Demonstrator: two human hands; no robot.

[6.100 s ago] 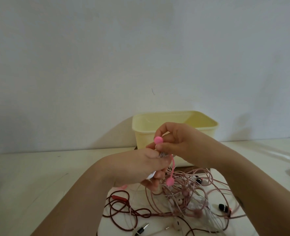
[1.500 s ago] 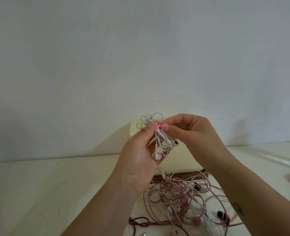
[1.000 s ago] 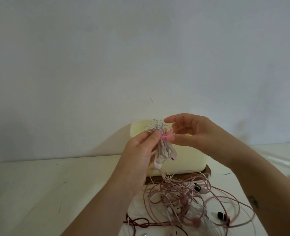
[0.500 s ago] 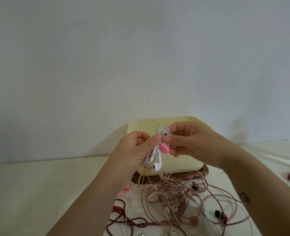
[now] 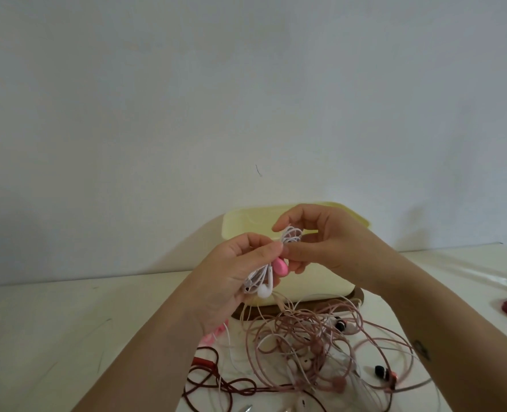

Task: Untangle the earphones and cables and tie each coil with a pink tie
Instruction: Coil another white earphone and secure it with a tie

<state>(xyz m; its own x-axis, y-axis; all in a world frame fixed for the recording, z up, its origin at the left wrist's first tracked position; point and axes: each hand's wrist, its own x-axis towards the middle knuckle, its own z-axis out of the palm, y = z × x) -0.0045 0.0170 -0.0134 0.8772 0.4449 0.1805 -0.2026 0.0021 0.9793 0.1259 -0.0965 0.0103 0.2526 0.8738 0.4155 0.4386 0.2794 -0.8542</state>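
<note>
Head camera view: just below the middle of the frame the left hand [image 5: 231, 281] is closed around a small white earphone coil [image 5: 265, 278], thumb pressing it from above, one earbud hanging out under the palm. The right hand [image 5: 320, 242] meets it from the right, its fingertips [image 5: 288, 251] pinched at the waist of the coil, where a pink tie [image 5: 280, 266] shows as a rounded pink end between the two hands. White loops fan out above the pinch.

Behind the hands sits a pale yellow tub [image 5: 240, 230] on a dark base. Lower in the frame, on the bench [image 5: 67, 322], a tangle of pink cables [image 5: 320, 346] lies spread with several earbuds caught in it, and a dark red cable [image 5: 216, 382] trails to its left.

This looks like the fastening step on the first coil. The next move probably calls for securing the tie's end so it holds, setting the bundle aside, then working one cable free of the tangle without tightening its knots.
</note>
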